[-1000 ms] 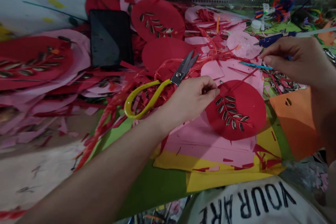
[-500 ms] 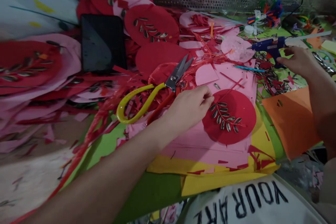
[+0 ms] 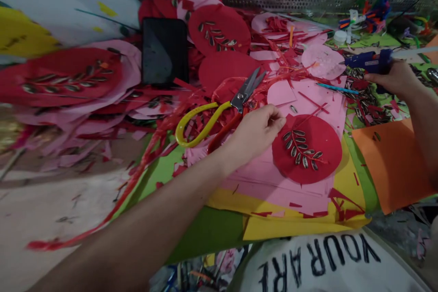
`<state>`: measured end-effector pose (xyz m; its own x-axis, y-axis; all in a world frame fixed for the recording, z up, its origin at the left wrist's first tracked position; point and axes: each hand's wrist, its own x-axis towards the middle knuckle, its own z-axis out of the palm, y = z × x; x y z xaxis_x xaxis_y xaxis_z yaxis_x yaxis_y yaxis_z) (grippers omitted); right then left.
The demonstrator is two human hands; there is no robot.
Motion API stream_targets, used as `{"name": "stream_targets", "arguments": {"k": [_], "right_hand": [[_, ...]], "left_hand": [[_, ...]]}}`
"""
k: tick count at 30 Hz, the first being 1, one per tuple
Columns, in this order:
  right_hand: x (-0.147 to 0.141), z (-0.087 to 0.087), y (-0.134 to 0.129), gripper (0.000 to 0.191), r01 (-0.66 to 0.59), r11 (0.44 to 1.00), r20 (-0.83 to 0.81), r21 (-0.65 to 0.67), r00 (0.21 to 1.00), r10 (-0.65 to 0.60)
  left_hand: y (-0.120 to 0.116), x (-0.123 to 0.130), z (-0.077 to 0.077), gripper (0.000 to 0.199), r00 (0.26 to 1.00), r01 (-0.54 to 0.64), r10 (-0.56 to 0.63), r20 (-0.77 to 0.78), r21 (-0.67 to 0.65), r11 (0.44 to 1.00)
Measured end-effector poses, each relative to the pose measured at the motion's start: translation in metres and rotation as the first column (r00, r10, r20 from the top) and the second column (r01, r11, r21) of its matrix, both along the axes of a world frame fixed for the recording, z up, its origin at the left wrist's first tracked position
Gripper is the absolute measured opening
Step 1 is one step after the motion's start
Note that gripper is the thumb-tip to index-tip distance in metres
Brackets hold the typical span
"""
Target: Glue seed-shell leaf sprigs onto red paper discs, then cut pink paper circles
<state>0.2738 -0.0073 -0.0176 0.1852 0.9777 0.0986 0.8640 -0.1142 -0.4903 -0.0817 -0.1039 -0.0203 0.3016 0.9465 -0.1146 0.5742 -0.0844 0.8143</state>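
Observation:
My left hand is closed in a pinch at the upper left edge of a round red paper disc. Whatever its fingertips hold is hidden. On the disc, striped sunflower seeds line a thin red stem like leaves on a branch. My right hand grips a blue glue gun, whose nozzle points left at the rim of a pale pink round piece with clear glue on it. Scissors with one yellow and one red handle lie open beside my left hand.
A black tablet-like slab stands among seed-decorated red discs at the back left. Loose seeds lie near an orange sheet. A blue stick rests on pink paper; red strips are scattered about.
The view has swung left, so things sit farther right. My right hand has closed more fully around the glue gun's handle. My left hand stays pinched by the red disc.

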Motion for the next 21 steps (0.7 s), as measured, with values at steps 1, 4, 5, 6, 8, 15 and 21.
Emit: {"name": "stream_targets", "arguments": {"k": [1,4,5,6,8,15,21], "right_hand": [[-0.002,0.001,0.0,0.039,0.026,1.0,-0.027,-0.005,0.999,-0.026],[-0.008,0.01,-0.005,0.031,0.059,0.995,-0.162,0.077,0.986,-0.046],[-0.011,0.014,-0.008,0.029,0.067,0.99,-0.201,0.126,0.979,-0.041],[-0.014,0.02,-0.012,0.026,0.079,0.983,-0.228,0.166,0.973,-0.04],[-0.022,0.033,-0.023,0.028,0.065,0.971,-0.286,0.23,0.958,0.003],[-0.069,0.064,-0.058,0.043,-0.429,0.9,-0.346,0.077,0.835,0.427],[-0.097,0.049,-0.068,0.043,-0.587,0.805,-0.469,-0.087,0.737,0.487]], "left_hand": [[0.0,-0.001,-0.001,0.012,0.999,-0.01,0.011,0.034,-0.03,1.0],[0.0,-0.002,-0.004,0.011,0.991,-0.037,0.053,0.119,-0.137,0.99],[0.001,-0.003,-0.005,0.011,0.987,-0.04,0.065,0.145,-0.166,0.985],[0.001,-0.004,-0.005,0.011,0.984,-0.036,0.068,0.168,-0.185,0.982],[-0.001,-0.007,-0.005,0.012,0.978,-0.011,0.048,0.203,-0.18,0.984],[-0.016,-0.019,-0.001,0.015,0.997,0.078,-0.078,0.005,0.051,0.996],[-0.026,-0.025,-0.006,0.021,0.963,0.257,-0.221,-0.157,0.27,0.928]]}}
